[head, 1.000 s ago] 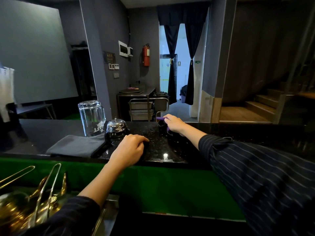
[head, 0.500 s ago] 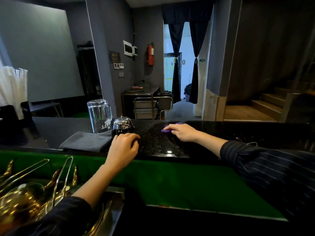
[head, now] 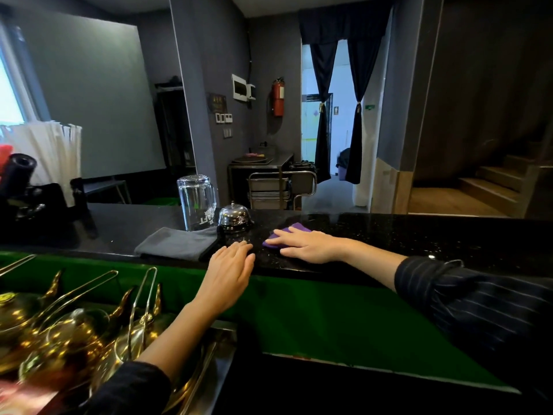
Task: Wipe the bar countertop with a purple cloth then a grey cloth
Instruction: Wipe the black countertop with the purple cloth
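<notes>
I see the bar countertop: black polished stone with pale flecks, running the full width of the view, glossy enough to show reflections. Purple cloth lies flat on it near the middle, mostly covered (only a far corner and a sliver at the left edge show), pinned under the right hand, which is spread palm-down on it. Grey cloth sits folded into a flat rectangle on the countertop's near edge, left of the purple one, well apart from it, nothing on top of it.
</notes>
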